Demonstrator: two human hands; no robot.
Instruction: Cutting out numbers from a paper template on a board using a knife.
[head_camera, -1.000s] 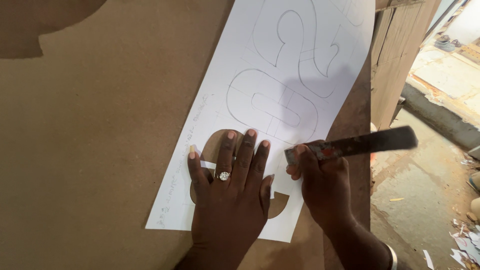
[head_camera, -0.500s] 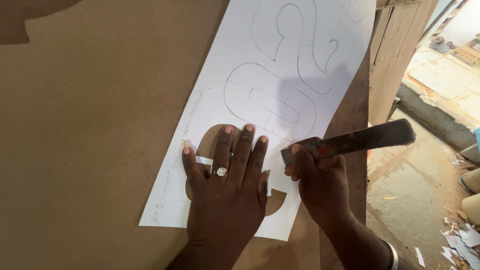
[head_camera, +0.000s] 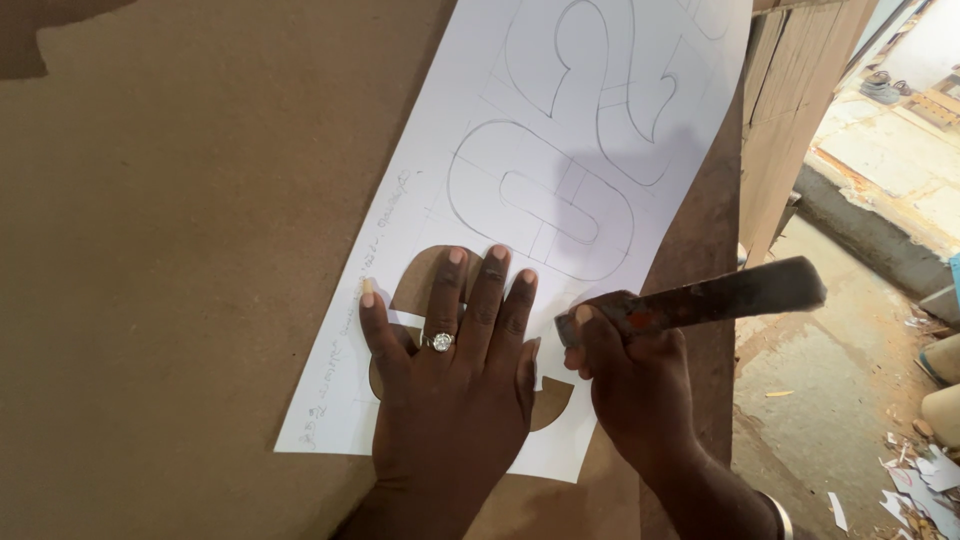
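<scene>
Paper stencil sheet (head_camera: 560, 190), white with big pencilled outline shapes, lying slantwise on a brown hardboard panel (head_camera: 180, 260), one shape near the bottom end already cut out so the brown board shows through the hole (head_camera: 425, 280). Left hand (head_camera: 450, 400) flat on the sheet right over that cutout, fingers spread wide and pressing down, chunky ring (head_camera: 438, 342) on one finger. Right hand (head_camera: 640, 400) fisted round the middle of a long dark knife (head_camera: 700, 300), thumb up top, handle end sticking out to the right past the board edge; working tip hidden behind the knuckles and the left hand, so can't tell exactly where it meets the paper, looks just beside the right edge of the cutout. Off to the right, wooden planks (head_camera: 790, 110), dusty concrete floor (head_camera: 830, 400), paper scraps (head_camera: 930, 490) scattered about. For doing this cut well, probably: keep that spread palm heavy and close to the line so the thin sheet doesn't creep or buckle, but keep fingertips off the blade's path since those two hands are nearly touching. Short controlled pulls along the pencil line rather than one long drag, blade at a low angle, light enough to slice paper without digging into the board. Worth turning the sheet on curves instead of twisting the wrist, and going easy near the narrow bridges so they don't tear
</scene>
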